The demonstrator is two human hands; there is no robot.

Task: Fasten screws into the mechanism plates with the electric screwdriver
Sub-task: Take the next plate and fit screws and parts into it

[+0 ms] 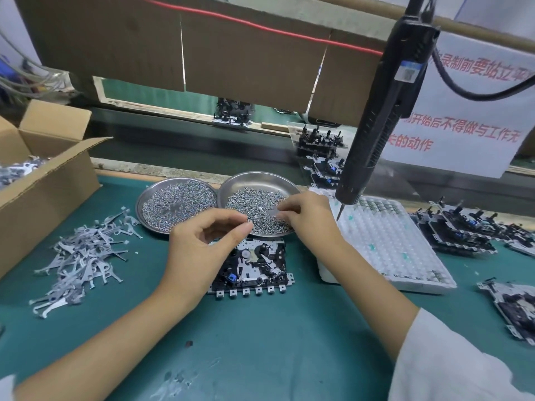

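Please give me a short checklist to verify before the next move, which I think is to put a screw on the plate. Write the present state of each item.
1. Plate lies flat on the mat, before the person: ok.
2. Screws in reach, right dish is full: ok.
3. Right hand is at that dish: ok.
4. Screw held in left hand, fingers pinched: cannot tell, too small.
5. Screwdriver in hand: not ok, it hangs free at the right.
6. Which hole of the plate is empty: cannot tell.
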